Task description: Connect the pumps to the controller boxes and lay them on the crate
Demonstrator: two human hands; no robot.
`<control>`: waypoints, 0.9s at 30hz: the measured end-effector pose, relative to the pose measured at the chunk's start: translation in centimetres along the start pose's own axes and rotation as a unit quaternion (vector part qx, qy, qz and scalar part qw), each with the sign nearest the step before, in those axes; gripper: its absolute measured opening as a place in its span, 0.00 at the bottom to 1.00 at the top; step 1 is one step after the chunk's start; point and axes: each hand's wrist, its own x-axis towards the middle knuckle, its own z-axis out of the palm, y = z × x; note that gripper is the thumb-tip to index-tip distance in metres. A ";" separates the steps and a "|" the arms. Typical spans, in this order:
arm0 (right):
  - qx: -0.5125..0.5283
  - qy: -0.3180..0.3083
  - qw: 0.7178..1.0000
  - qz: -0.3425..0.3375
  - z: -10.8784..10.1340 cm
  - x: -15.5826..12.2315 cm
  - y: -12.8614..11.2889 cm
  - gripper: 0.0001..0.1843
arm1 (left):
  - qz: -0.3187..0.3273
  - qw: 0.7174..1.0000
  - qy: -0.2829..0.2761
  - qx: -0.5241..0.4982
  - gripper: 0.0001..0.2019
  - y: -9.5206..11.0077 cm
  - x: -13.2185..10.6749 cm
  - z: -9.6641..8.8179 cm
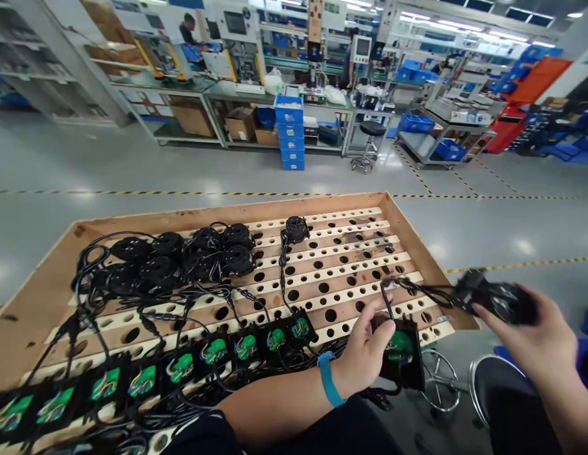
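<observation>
Tray: a wide wooden tray [237, 212] with a raised rim fills the middle of the view, on a factory floor.
Slats: pale slats [341, 256] drilled with rows of round holes run across the tray; those on the right side lie bare.
Row of units: black square units with green boards [180, 366] sit side by side along the near slats, from the left edge to about the middle.
Round cluster: black round parts [180, 256] are bunched on the far left slats among tangled leads; a lone round part [296, 229] sits apart, further right.
Left hand: the left hand [365, 354], with a blue wristband [328, 379], is closed over the square unit [402, 354], at the tray's near right corner.
Right hand: the right hand [540, 341] is off the tray's right edge, fingers wrapped round a blurred black part [505, 302].
Cable: a black cable [417, 287] runs between the blurred black part and the square unit.
</observation>
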 end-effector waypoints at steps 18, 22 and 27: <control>0.042 -0.330 0.505 -0.796 25.1 9.1 -29.5 0.37 | -0.065 0.953 0.281 -0.088 0.32 -15.5 6.0 4.1; 0.003 -0.298 0.404 -0.865 26.3 6.8 -32.0 0.41 | -0.112 0.950 0.280 -0.087 0.25 -17.7 7.5 3.5; -0.058 -0.256 0.377 -0.888 27.1 6.5 -34.3 0.39 | -0.079 0.955 0.256 -0.128 0.19 -17.6 9.1 2.4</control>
